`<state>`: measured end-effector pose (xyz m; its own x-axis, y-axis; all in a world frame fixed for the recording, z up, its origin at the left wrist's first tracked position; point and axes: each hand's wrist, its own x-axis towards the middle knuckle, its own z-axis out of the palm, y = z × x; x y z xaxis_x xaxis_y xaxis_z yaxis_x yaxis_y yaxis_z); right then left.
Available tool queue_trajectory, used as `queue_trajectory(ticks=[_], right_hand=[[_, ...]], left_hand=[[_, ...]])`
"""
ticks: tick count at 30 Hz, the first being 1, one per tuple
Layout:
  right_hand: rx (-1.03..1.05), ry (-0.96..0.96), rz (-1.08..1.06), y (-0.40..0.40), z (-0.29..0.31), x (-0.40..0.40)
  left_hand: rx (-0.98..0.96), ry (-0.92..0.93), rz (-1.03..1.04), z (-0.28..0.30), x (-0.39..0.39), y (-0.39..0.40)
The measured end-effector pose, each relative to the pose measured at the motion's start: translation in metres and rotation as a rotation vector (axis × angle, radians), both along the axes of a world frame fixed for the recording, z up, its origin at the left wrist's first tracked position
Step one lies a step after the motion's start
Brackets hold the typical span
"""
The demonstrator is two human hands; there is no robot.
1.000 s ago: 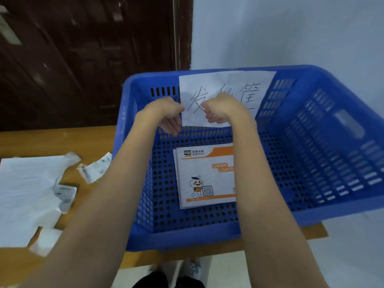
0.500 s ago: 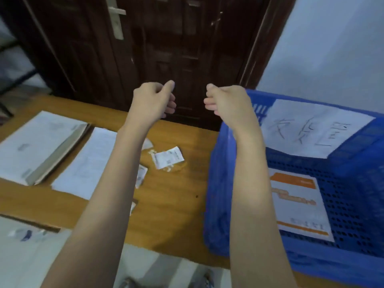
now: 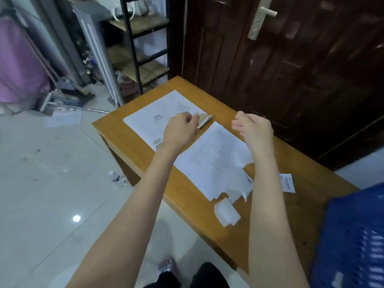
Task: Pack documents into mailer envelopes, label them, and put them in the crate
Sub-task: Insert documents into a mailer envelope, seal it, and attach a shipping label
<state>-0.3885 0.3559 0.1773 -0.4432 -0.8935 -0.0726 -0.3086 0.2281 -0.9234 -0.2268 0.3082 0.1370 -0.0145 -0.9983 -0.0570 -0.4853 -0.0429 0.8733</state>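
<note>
A white stack of mailer envelopes lies at the far left end of the wooden table. My left hand hovers at the stack's right corner with its fingers curled under; whether it touches the stack I cannot tell. A printed sheet with torn label spaces lies beside the stack. My right hand floats above that sheet, loosely curled and holding nothing. The blue crate shows only as a blurred corner at the lower right.
White backing scraps lie near the table's front edge, and a loose label lies by the crate. A dark door stands behind the table. A shelf rack and a water bottle are on the floor side, left.
My view has swung left from the crate to the table's far end. Both hands left the crate and moved over the stack and sheet; the mailer stays in the crate, out of view.
</note>
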Motion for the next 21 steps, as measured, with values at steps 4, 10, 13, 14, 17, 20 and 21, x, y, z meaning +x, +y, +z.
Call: queue_trajectory(ticks=[4,10,13,14,17,20,21], right_hand=[[0.01,-0.08,0.051,-0.037,-0.031,0.036],[0.037,-0.164,0.016,-0.101,-0.08,0.07],[0.074,-0.173,-0.02,-0.136,-0.104,0.077],[0.089,-0.167,-0.036,-0.149,-0.111,0.078],[0.128,-0.143,-0.103,-0.184,-0.128,0.081],[0.163,-0.143,-0.192,-0.213,-0.144,0.084],[0.176,-0.153,-0.206,-0.22,-0.148,0.085]], left_hand=[[0.057,-0.008,0.075,-0.026,0.048,-0.019],[0.102,-0.061,0.193,-0.064,0.088,-0.065],[0.131,-0.082,0.226,-0.083,0.097,-0.095],[0.153,-0.092,0.237,-0.089,0.099,-0.105],[0.215,-0.166,0.242,-0.104,0.106,-0.136],[0.242,-0.235,0.219,-0.115,0.114,-0.171],[0.247,-0.25,0.214,-0.118,0.116,-0.181]])
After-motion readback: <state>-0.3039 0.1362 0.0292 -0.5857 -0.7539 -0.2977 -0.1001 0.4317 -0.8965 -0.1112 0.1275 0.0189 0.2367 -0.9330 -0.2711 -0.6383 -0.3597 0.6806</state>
